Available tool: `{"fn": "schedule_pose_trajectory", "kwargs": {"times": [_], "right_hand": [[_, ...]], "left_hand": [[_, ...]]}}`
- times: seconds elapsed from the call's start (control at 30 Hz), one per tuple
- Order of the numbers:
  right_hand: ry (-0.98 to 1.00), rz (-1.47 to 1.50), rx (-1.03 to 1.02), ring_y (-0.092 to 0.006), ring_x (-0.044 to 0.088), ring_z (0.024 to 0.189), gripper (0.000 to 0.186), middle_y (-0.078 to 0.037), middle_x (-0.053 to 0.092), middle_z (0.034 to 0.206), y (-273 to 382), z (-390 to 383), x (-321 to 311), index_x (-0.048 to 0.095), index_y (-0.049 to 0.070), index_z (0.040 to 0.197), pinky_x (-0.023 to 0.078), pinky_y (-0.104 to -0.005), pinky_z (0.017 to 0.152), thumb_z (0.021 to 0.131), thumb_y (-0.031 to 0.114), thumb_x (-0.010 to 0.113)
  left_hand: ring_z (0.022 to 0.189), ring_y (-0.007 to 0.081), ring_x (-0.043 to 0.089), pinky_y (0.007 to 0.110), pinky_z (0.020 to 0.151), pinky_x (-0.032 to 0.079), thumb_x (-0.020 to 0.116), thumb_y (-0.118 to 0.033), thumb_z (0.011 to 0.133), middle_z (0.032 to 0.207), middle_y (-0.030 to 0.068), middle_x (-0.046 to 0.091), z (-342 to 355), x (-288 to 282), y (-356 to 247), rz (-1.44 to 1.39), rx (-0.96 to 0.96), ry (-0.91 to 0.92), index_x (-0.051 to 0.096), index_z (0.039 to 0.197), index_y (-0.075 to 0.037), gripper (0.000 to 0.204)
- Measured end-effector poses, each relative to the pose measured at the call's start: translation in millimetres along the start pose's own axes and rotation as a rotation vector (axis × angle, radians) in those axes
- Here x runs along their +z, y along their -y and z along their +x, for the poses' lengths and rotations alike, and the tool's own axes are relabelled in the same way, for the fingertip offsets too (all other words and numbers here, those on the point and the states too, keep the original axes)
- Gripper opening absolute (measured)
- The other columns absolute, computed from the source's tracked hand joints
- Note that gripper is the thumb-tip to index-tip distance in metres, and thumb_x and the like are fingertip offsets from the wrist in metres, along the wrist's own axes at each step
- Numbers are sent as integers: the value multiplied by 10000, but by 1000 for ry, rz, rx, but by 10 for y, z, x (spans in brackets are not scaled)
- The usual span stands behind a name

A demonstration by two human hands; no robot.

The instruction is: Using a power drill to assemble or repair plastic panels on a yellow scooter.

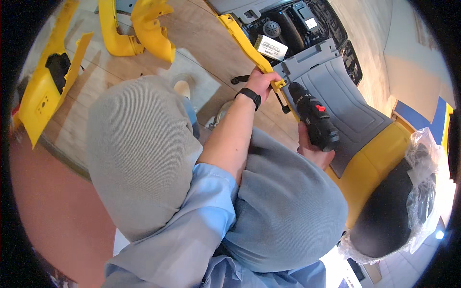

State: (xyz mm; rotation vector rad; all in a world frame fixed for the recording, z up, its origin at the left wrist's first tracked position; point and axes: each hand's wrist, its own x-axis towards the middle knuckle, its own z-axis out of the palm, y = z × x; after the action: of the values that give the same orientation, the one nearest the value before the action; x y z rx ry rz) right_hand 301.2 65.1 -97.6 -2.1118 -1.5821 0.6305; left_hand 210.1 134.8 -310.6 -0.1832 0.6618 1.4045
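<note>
My right hand is wrapped round the handle of a black cordless drill with a red switch. The drill's chuck points up toward the end of a long yellow trim strip. My left hand, with a black watch on the wrist, is closed round the lower part of that strip. The strip runs along the edge of a scooter lying on its side, beside its grey ribbed footboard. A black lever shows just below my left hand. The drill's tip and any screw there cannot be made out.
An open black compartment with a white labelled box lies beyond the footboard. The scooter's black seat is partly wrapped in clear plastic. Loose yellow panels and curved yellow parts lie on the wooden floor at the left.
</note>
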Motion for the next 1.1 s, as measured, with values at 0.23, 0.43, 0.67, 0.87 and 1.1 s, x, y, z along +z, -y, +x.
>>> {"fn": "schedule_pose_trajectory", "kwargs": {"times": [0.23, 0.43, 0.67, 0.87, 1.1], "right_hand": [[117, -229, 185, -219, 683, 794, 312, -130, 709, 870, 69, 62, -26, 686, 38, 1027, 517, -364, 743, 751, 152, 776], [85, -178, 179, -228, 688, 807, 310, -134, 714, 892, -52, 103, 4, 682, 42, 1038, 516, -363, 751, 751, 126, 761], [98, -151, 122, -229, 689, 807, 310, -142, 715, 888, -15, 104, 9, 686, 43, 1032, 515, -358, 754, 747, 136, 764], [178, -361, 134, -166, 637, 843, 310, -60, 696, 900, 437, 125, -26, 677, 40, 1050, 500, -322, 809, 755, 117, 737], [220, -306, 74, -143, 624, 864, 311, -65, 693, 933, 207, 177, -38, 677, 31, 1059, 486, -302, 815, 755, 81, 721]], "left_hand": [[851, 187, 577, 343, 782, 480, 622, 67, 749, 895, 32, 569, -26, -18, 3, -40, -22, -67, 525, 982, -89, 296], [857, 202, 584, 356, 812, 489, 613, 75, 756, 906, 36, 570, 6, 32, 9, -42, -18, -39, 521, 989, -81, 295], [859, 203, 588, 352, 800, 495, 616, 91, 743, 918, 42, 571, 7, -1, 46, -88, -23, -83, 512, 998, -94, 332], [822, 201, 593, 348, 741, 502, 629, 83, 733, 886, 52, 569, -16, 35, 26, -43, -5, -69, 504, 975, -89, 322], [784, 204, 601, 345, 702, 510, 636, 82, 721, 860, 53, 567, 1, 23, 64, -73, 37, -67, 508, 987, -87, 341]]}}
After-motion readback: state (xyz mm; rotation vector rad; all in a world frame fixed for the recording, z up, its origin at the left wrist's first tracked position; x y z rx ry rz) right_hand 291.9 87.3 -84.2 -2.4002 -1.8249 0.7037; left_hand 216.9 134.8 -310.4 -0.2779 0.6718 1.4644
